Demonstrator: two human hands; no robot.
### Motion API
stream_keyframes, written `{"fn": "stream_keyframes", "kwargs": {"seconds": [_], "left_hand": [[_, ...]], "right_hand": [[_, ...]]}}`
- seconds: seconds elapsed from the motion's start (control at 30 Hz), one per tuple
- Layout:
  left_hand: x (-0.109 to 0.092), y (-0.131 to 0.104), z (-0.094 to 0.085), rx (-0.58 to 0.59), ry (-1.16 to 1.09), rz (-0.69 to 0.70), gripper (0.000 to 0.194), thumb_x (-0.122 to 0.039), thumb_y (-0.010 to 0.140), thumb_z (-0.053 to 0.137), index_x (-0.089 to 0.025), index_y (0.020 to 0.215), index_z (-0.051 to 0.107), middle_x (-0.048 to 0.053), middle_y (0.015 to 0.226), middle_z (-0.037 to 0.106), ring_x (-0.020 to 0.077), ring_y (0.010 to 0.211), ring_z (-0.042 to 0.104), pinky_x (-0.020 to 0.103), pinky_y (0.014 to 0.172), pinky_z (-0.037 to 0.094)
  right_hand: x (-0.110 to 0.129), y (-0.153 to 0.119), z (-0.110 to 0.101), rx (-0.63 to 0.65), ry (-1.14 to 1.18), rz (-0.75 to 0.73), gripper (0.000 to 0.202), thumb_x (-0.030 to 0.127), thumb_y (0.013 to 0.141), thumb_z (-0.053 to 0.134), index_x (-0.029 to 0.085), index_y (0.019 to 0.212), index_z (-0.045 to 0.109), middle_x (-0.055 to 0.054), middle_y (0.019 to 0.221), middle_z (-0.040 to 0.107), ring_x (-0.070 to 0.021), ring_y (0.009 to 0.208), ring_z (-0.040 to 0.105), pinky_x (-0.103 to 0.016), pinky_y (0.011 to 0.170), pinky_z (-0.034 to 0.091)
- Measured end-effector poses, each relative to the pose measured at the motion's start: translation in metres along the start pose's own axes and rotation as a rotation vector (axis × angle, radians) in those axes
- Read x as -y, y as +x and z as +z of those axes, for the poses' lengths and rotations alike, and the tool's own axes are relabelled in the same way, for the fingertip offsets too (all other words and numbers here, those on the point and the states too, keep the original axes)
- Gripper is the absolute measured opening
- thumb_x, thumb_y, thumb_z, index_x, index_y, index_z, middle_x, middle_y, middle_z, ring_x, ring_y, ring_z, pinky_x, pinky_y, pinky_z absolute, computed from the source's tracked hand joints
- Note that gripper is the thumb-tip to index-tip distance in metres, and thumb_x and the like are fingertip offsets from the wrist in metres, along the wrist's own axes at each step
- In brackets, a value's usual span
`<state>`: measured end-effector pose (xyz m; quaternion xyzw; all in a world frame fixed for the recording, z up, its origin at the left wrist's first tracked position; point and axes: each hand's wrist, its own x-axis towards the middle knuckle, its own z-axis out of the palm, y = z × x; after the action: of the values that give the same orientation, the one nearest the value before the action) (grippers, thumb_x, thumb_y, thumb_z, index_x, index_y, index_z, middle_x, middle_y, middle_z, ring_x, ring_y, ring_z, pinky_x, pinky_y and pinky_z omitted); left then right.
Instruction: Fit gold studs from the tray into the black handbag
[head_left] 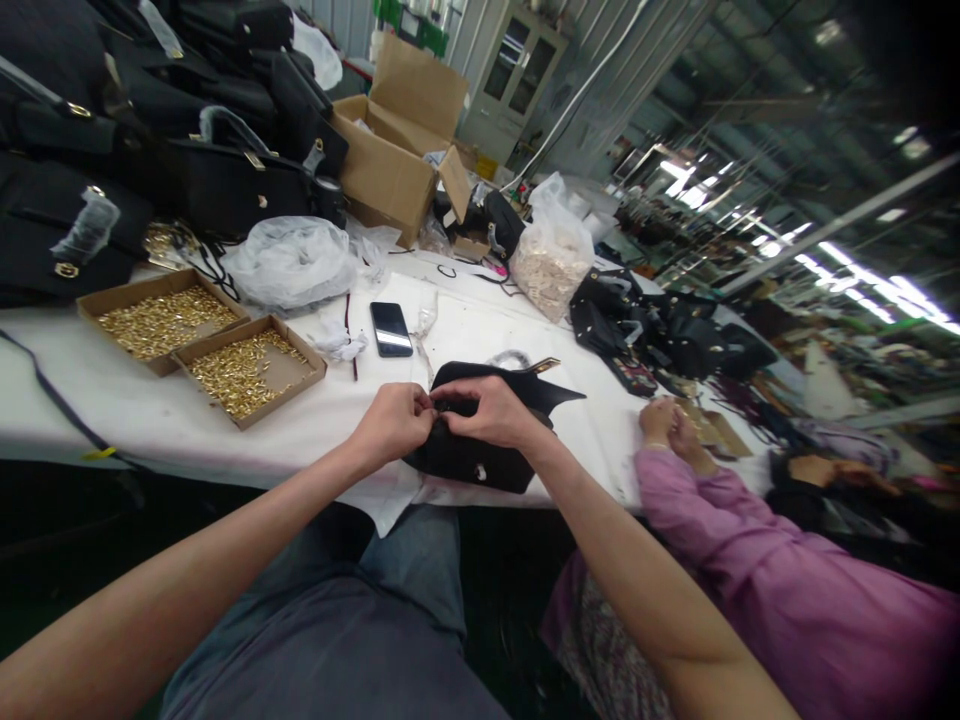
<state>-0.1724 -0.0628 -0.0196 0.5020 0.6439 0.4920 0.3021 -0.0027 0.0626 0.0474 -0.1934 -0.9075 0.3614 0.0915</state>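
A black handbag [480, 468] lies on the white table in front of me, its flap raised and a gold clasp piece showing on the front. My left hand [399, 420] is closed in a pinch at the bag's upper left corner. Thumb and fingers of my right hand [487, 412] also pinch that corner, meeting the left fingertips. Any small part between the fingertips is hidden. A gold metal strip [546, 366] sits on the flap's far edge, beside a wrapped handle [510, 358].
Two cardboard trays of small gold fittings [236, 385] and a phone [391, 330] lie to the left. Behind are stacked black bags [225, 180], an open carton [390, 180] and a filled plastic bag [553, 255]. At right sits a co-worker in pink sleeves [697, 510].
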Motion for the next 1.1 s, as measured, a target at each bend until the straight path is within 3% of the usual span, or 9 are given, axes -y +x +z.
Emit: {"fn": "stream_keyframes", "kwargs": {"seconds": [0.5, 0.7, 1.1], "left_hand": [[0.0, 0.009, -0.007, 0.117, -0.142, -0.049, 0.012, -0.026, 0.085, 0.078, -0.014, 0.082, 0.079, 0.002, 0.061, 0.066, 0.014, 0.055, 0.052, 0.025, 0.048, 0.026], [-0.008, 0.008, -0.012, 0.144, -0.166, -0.051, 0.015, -0.029, 0.081, 0.077, -0.015, 0.076, 0.076, 0.002, 0.059, 0.065, 0.0132, 0.054, 0.051, 0.025, 0.048, 0.024], [-0.015, 0.004, -0.014, 0.121, -0.113, -0.114, 0.026, -0.039, 0.077, 0.076, -0.014, 0.078, 0.079, 0.004, 0.063, 0.065, 0.0149, 0.058, 0.051, 0.027, 0.051, 0.027]], "right_hand": [[-0.012, 0.004, -0.005, 0.043, 0.199, 0.094, 0.039, 0.023, 0.085, 0.073, 0.017, 0.121, 0.086, -0.005, 0.103, 0.085, -0.0205, 0.093, 0.078, -0.027, 0.083, 0.06], [-0.014, 0.008, -0.007, 0.083, 0.291, 0.097, 0.037, 0.025, 0.085, 0.075, 0.015, 0.119, 0.085, -0.005, 0.1, 0.084, -0.0189, 0.089, 0.076, -0.027, 0.08, 0.057], [-0.009, 0.005, -0.002, 0.011, 0.307, 0.005, 0.039, 0.019, 0.079, 0.075, 0.016, 0.118, 0.079, -0.003, 0.1, 0.078, -0.0165, 0.09, 0.07, -0.027, 0.082, 0.055]]}}
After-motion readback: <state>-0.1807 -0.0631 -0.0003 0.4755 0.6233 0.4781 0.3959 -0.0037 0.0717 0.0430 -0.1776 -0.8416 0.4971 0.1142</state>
